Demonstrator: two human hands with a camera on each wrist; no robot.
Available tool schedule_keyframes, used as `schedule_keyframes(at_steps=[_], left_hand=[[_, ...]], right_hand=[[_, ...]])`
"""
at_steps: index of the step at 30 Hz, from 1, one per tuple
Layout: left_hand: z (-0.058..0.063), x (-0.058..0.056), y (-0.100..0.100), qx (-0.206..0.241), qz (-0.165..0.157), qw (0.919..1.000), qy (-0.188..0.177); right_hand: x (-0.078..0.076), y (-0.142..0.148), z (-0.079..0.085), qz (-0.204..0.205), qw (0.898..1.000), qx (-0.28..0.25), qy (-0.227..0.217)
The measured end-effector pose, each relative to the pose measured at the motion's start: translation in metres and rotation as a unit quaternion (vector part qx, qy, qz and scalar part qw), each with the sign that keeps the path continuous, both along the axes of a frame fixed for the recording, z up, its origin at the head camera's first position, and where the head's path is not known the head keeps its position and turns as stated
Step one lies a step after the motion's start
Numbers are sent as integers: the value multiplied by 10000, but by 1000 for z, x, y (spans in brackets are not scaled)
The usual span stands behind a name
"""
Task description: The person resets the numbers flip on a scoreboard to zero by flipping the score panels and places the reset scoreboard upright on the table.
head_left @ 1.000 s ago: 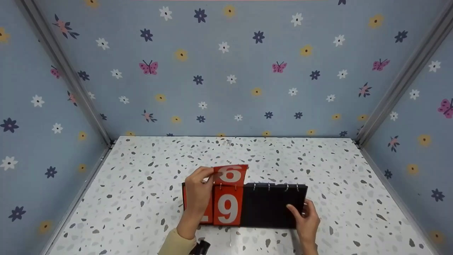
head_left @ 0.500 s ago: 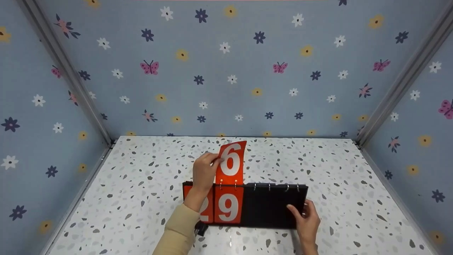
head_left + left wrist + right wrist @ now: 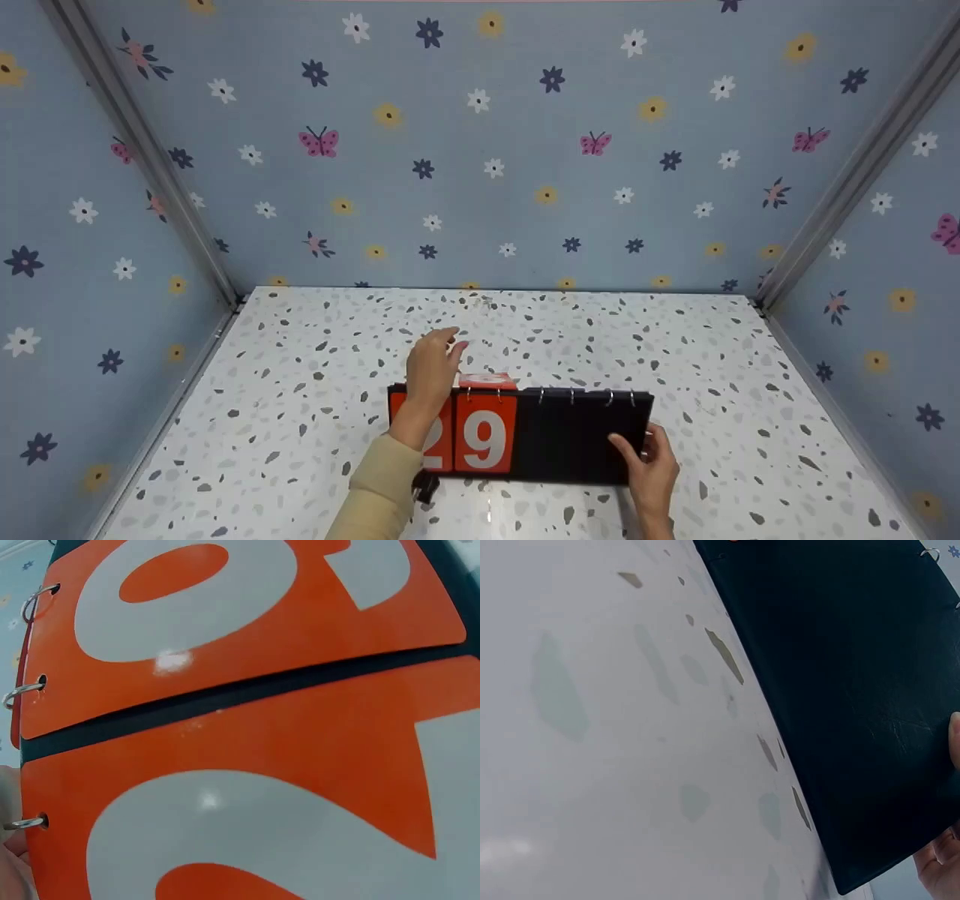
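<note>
A black flip scoreboard stands tilted on the table, with metal rings along its top edge. Its left half shows a red card with a white 2, partly covered by my left forearm in the head view, and a red card with a white 9. Behind the top edge, a sliver of a turned-over red card shows. My left hand hovers above the top edge, fingers apart and holding nothing. My right hand grips the board's right edge, thumb on the black front and fingers behind.
The speckled white table runs back to a blue flowered wall panel. Similar panels with metal corner posts rise on both sides. A small black object shows under my left forearm, by the board's lower edge.
My left hand lifted the red 6 card up over the rings, then let it go; it has dropped back behind the board. My right hand has kept its grip.
</note>
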State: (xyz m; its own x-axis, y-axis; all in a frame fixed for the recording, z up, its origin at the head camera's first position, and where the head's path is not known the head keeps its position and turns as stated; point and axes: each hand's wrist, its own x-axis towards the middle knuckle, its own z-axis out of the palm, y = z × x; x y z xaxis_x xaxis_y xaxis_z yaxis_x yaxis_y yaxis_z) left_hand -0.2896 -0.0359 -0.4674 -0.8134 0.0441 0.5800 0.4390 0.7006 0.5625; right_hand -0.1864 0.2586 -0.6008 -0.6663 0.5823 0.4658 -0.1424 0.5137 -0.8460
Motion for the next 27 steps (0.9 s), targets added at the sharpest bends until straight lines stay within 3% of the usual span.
schedule_keyframes(at_steps=[3, 6, 14, 19, 21, 24, 27], left_hand=[[1, 7, 0, 51, 62, 9996, 279], [1, 16, 0, 233, 69, 9986, 462], [-4, 51, 2, 1040, 154, 9912, 807], [-15, 76, 3, 1531, 224, 9831, 980], [-21, 85, 5, 1621, 331, 9826, 842], [-32, 95, 8, 1707, 462, 9837, 334], [-42, 101, 12, 1817, 516, 9818, -218]], right_hand=[[-8, 9, -19, -69, 9999, 100, 56], [-10, 11, -27, -120, 9999, 68, 27], [-11, 12, -28, -83, 9998, 103, 173], [-10, 12, -29, -146, 9999, 42, 32], [-10, 11, -28, -169, 9999, 23, 2], [-9, 10, -25, -126, 9999, -40, 25], [-3, 3, -10, -17, 9998, -173, -55]])
